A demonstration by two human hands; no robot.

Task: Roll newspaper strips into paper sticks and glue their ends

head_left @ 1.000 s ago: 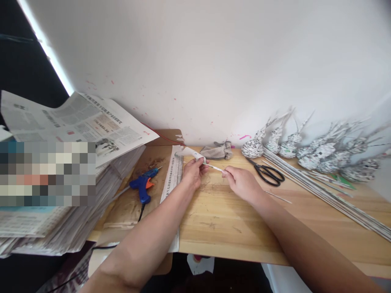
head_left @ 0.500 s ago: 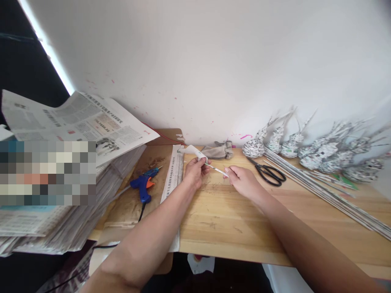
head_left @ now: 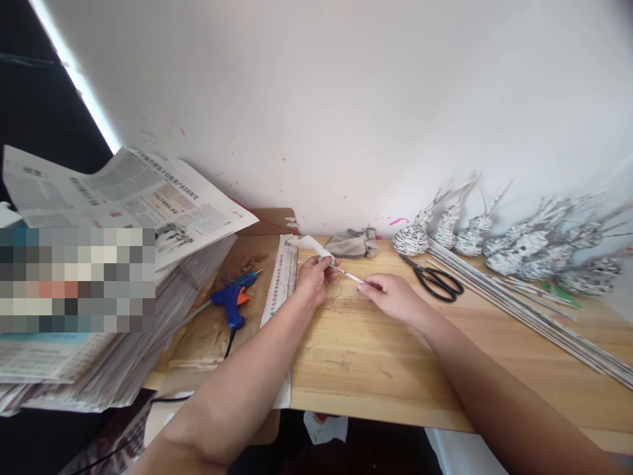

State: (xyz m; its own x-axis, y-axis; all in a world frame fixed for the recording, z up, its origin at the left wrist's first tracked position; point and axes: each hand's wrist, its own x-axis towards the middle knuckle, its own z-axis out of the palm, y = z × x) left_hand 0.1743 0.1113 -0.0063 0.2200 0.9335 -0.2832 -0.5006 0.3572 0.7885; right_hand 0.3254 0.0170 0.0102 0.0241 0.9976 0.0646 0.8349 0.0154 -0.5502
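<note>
- Tube (head_left: 351, 275): thin, of printed paper, at the centre of the frame, held above the table (head_left: 341, 369) and slanting down toward the right.
- Flap (head_left: 312, 246): the wide, loose end of the same paper, pointing to the upper left out of the left hand.
- Left hand (head_left: 313, 280): closed, thumb and fingers clamped on the tube where the flap begins.
- Right hand (head_left: 390, 297): fingertips pinched on the tube's lower right end. The two hands are apart, with a short bare length of tube between them.
- Strips (head_left: 277, 284): newsprint, lying just left of the left hand, partly under the left forearm.
- Glue gun (head_left: 229, 302): blue with orange trigger, left of centre, on stained cardboard (head_left: 202, 336).
- Cloth (head_left: 353, 245): grey, crumpled, against the wall (head_left: 346, 119), above the hands in the frame.
- Scissors (head_left: 438, 284): black handles, right of centre, near the rods (head_left: 524, 316), which run toward the right edge.
- Woven pieces (head_left: 412, 241): several in a row along the wall, right side.
- Newspapers (head_left: 168, 310): stacked at left, an open sheet (head_left: 143, 191) on top. A pixelated patch covers part of them.
</note>
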